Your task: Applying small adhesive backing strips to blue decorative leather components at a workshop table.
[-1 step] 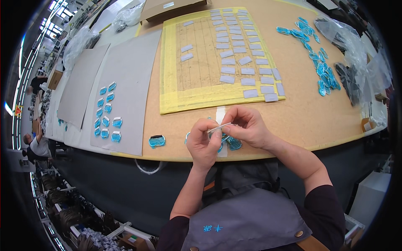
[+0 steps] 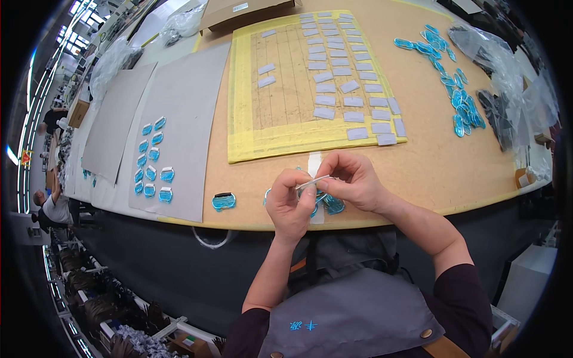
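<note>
Close to the table's near edge, my left hand (image 2: 290, 206) and my right hand (image 2: 352, 182) meet, both closed in a pinch. Between their fingertips is a thin pale strip (image 2: 313, 182), seen nearly edge-on; anything attached to it is hidden by my fingers. Under and behind the hands lie several clear-blue oval pieces with pale rims (image 2: 334, 206), partly covered. To the left, one separate blue piece with a black strip along its top (image 2: 224, 201) rests on the table.
A yellow-edged board (image 2: 239, 143) ahead carries rows of small grey rectangles (image 2: 353, 101). On a grey sheet (image 2: 185, 137) at left sit several blue pieces (image 2: 151, 173). More blue pieces (image 2: 465, 110) are piled at right beside clear plastic bags (image 2: 495, 59). A cardboard box (image 2: 245, 15) stands behind.
</note>
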Tool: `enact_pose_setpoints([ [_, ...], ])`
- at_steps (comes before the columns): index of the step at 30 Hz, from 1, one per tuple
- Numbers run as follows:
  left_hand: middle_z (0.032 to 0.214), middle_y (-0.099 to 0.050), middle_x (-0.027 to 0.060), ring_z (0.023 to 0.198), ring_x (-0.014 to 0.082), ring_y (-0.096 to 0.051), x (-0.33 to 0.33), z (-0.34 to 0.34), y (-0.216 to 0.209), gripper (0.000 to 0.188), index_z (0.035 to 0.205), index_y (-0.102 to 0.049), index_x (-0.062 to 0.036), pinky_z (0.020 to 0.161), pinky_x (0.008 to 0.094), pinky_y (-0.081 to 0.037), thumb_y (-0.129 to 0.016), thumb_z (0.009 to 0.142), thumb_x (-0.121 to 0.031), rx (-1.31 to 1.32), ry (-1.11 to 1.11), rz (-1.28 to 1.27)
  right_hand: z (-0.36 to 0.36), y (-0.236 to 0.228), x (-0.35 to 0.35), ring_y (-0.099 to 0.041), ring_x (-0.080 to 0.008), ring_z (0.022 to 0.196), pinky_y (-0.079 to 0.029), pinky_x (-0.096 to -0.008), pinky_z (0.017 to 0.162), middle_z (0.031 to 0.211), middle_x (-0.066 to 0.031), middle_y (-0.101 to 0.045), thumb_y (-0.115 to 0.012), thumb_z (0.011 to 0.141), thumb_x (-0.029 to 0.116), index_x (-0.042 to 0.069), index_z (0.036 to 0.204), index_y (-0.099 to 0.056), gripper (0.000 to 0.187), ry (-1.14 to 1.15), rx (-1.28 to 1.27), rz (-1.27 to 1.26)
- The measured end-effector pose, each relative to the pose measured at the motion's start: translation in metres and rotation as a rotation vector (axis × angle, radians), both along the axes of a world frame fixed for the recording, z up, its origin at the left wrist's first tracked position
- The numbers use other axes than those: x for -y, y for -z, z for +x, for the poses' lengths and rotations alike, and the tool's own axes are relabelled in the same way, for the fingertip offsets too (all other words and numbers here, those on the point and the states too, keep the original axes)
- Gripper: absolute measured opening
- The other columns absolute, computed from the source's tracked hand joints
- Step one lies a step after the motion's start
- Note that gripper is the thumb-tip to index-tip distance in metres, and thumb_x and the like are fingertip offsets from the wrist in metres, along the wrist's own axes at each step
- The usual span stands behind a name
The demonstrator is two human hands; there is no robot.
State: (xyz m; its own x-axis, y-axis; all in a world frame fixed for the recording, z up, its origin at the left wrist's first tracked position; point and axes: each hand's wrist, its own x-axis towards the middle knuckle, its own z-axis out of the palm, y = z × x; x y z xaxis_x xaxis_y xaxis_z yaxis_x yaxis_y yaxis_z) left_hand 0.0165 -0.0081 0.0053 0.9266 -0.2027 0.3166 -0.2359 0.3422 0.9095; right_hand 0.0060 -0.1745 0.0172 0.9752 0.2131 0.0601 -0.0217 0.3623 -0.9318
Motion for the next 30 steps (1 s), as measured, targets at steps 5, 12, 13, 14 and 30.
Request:
enact_pose_setpoints([
  [5, 0.091, -0.059, 0.0056, 0.084, 0.0111, -0.054, 0.0005, -0.0002, -0.0022, 0.013, 0.097, -0.058, 0.001, 0.077, 0.0238, -0.042, -0.059, 0.086, 0.007, -0.003, -0.03, 0.012, 0.0017, -0.0004, -0.0009, -0.059, -0.0054, 0.083, -0.048, -0.0215, 0.073, 0.091, -0.0011, -0.063, -0.069, 0.088, 0.005, 0.001, 0.097, -0.06, 0.013, 0.0, 0.006, -0.011],
  [12, 0.092, -0.058, 0.0056, 0.084, 0.0106, -0.054, 0.0011, -0.0006, 0.0011, 0.013, 0.097, -0.058, 0.0011, 0.076, 0.0231, -0.043, -0.058, 0.086, 0.008, -0.042, -0.031, -0.022, 0.0018, -0.0007, -0.0014, -0.058, -0.0059, 0.084, -0.048, -0.0225, 0.075, 0.091, -0.0013, -0.063, -0.069, 0.087, 0.004, 0.002, 0.096, -0.06, 0.013, -0.001, 0.006, -0.014],
  [13, 0.092, -0.058, 0.0056, 0.084, 0.0106, -0.054, 0.0011, -0.0016, 0.0011, 0.013, 0.097, -0.058, 0.0011, 0.076, 0.0231, -0.043, -0.058, 0.086, 0.008, -0.041, -0.031, -0.022, 0.001, -0.0008, -0.0013, -0.058, -0.0059, 0.084, -0.048, -0.0225, 0.075, 0.091, -0.0013, -0.063, -0.069, 0.087, 0.004, 0.002, 0.096, -0.06, 0.013, -0.001, 0.006, -0.013],
  [14, 0.092, -0.058, 0.0056, 0.084, 0.0104, -0.053, 0.0011, -0.0025, 0.0012, 0.013, 0.097, -0.058, 0.0011, 0.076, 0.0229, -0.043, -0.058, 0.086, 0.008, -0.048, -0.027, -0.03, 0.0002, -0.0009, -0.0011, -0.058, -0.006, 0.084, -0.048, -0.0226, 0.076, 0.091, -0.0014, -0.063, -0.069, 0.087, 0.004, 0.002, 0.096, -0.06, 0.012, -0.003, 0.008, -0.01],
  [30, 0.088, -0.057, 0.0042, 0.08, 0.0091, -0.052, 0.006, -0.0044, -0.002, 0.013, 0.097, -0.059, 0.0004, 0.07, 0.0213, -0.04, -0.059, 0.086, 0.007, -0.015, -0.046, -0.092, 0.0002, -0.0006, 0.0007, -0.058, -0.0064, 0.083, -0.047, -0.0223, 0.075, 0.09, -0.0014, -0.062, -0.069, 0.087, 0.003, 0.002, 0.095, -0.061, 0.011, -0.013, 0.027, 0.0],
])
